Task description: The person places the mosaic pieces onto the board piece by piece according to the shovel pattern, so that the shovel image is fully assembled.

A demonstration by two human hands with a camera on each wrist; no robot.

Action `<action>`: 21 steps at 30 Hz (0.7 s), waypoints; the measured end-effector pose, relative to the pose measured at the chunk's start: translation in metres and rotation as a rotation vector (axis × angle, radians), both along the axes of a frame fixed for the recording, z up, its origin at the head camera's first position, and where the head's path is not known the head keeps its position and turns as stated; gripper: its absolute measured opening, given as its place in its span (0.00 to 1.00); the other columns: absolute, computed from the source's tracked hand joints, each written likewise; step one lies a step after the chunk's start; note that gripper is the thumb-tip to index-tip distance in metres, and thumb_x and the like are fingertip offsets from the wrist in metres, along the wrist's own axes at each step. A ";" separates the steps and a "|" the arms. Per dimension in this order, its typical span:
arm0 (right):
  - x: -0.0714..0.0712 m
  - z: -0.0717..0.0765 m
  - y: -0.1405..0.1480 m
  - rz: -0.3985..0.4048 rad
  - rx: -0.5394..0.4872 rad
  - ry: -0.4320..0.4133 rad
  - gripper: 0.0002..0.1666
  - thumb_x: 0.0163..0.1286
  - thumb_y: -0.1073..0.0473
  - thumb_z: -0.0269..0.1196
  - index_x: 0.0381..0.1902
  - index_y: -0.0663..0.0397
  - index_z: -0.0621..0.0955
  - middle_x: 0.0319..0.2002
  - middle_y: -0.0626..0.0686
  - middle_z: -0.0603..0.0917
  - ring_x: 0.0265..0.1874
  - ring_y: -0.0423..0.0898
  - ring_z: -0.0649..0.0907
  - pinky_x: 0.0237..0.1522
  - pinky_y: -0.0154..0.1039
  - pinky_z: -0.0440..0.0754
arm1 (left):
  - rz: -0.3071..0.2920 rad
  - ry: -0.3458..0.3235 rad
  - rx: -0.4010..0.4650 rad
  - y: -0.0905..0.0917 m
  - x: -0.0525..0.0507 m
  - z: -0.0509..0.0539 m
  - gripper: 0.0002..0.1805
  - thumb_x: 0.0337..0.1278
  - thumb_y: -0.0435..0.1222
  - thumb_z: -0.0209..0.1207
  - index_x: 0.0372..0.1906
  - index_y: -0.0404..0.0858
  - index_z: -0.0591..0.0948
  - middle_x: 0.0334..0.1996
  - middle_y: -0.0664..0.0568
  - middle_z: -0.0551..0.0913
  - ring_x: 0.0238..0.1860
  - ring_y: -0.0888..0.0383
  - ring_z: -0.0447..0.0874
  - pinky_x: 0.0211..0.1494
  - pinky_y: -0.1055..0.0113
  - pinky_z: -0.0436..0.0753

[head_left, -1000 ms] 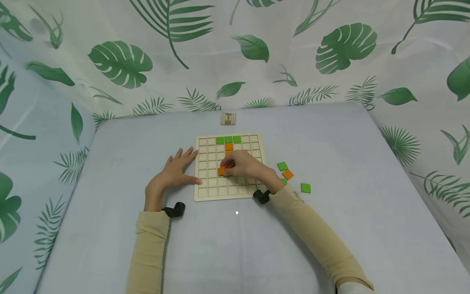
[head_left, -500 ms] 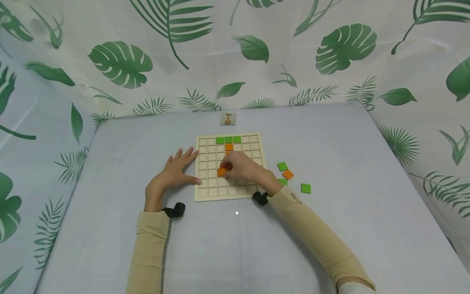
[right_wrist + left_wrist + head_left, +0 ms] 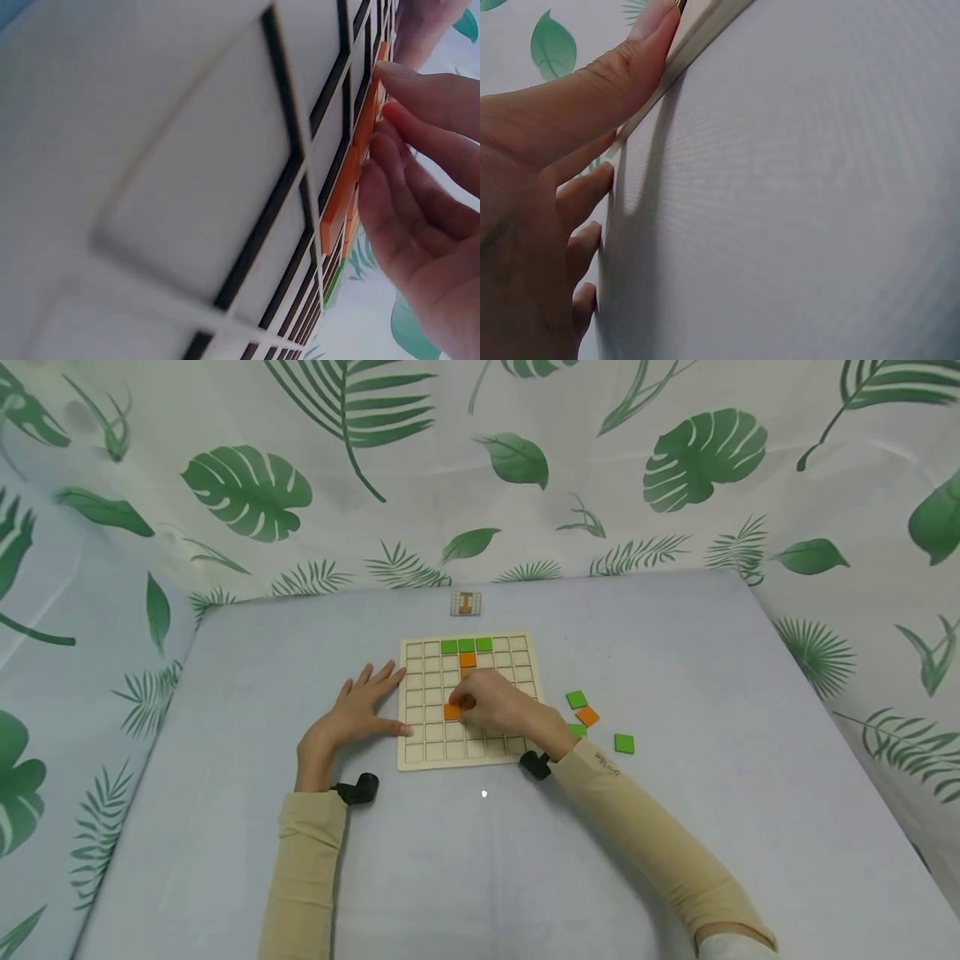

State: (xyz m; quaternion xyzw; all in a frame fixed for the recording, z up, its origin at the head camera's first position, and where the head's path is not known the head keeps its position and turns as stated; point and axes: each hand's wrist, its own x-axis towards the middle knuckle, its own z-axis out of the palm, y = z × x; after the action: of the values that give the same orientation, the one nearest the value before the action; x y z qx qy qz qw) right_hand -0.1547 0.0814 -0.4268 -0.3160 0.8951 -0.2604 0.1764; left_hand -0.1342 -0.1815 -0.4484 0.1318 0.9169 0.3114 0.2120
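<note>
From the head view alone, takes in the whole leaf-printed cloth [image 3: 697, 460] at the back, the pale desk [image 3: 480, 877] before it and the full gridded board [image 3: 455, 749]. From the left wrist, adds the thickness of the board's edge beneath the thumb; from the right wrist, adds a raised line of orange tiles [image 3: 341, 199], mostly hidden from the head.

Blocks the board's middle and near-right cells with the right grip [image 3: 495, 700]. Holds nothing in the left grip [image 3: 360, 703], fingers spread, thumb resting on the board's left edge. On the far side, includes a small patterned card [image 3: 466, 602]. To the right, counts four loose tiles [image 3: 624, 743], three green and one orange. Along the far row, counts three green tiles [image 3: 467, 645].

With the right grip, pinches an orange tile [image 3: 452, 712] on the board, just left of the fingertips, near-left of an orange column tile [image 3: 467, 659].
</note>
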 end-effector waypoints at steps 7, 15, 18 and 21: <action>0.000 0.004 0.010 0.011 -0.036 -0.031 0.16 0.67 0.68 0.69 0.53 0.62 0.87 0.49 0.55 0.89 0.46 0.47 0.84 0.53 0.40 0.84 | -0.001 -0.001 -0.007 0.000 -0.001 0.000 0.58 0.55 0.51 0.73 0.84 0.43 0.52 0.85 0.44 0.43 0.84 0.40 0.26 0.82 0.38 0.28; 0.000 0.002 0.025 0.015 -0.134 -0.068 0.16 0.67 0.66 0.70 0.53 0.62 0.86 0.49 0.54 0.90 0.47 0.48 0.87 0.54 0.40 0.86 | -0.001 0.002 -0.002 0.001 -0.001 -0.001 0.58 0.55 0.51 0.73 0.84 0.42 0.52 0.84 0.43 0.44 0.84 0.39 0.27 0.82 0.37 0.28; 0.001 0.000 0.033 -0.013 -0.170 -0.082 0.17 0.67 0.64 0.72 0.54 0.60 0.87 0.49 0.54 0.90 0.47 0.48 0.87 0.54 0.41 0.86 | 0.000 0.004 0.008 0.001 -0.001 -0.002 0.57 0.55 0.51 0.73 0.84 0.42 0.53 0.84 0.43 0.44 0.84 0.39 0.27 0.82 0.37 0.29; 0.002 -0.003 0.040 -0.042 -0.194 -0.098 0.18 0.66 0.63 0.72 0.54 0.57 0.87 0.50 0.52 0.90 0.47 0.46 0.87 0.54 0.41 0.86 | 0.000 0.005 0.011 0.001 -0.001 -0.002 0.58 0.55 0.51 0.73 0.84 0.41 0.52 0.84 0.43 0.44 0.84 0.39 0.27 0.82 0.38 0.28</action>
State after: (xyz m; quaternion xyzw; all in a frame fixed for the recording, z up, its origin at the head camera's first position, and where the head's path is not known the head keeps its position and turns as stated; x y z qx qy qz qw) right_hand -0.1525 0.1216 -0.4294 -0.2994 0.8625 -0.3645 0.1832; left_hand -0.1349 -0.1805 -0.4503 0.1336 0.9157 0.3163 0.2088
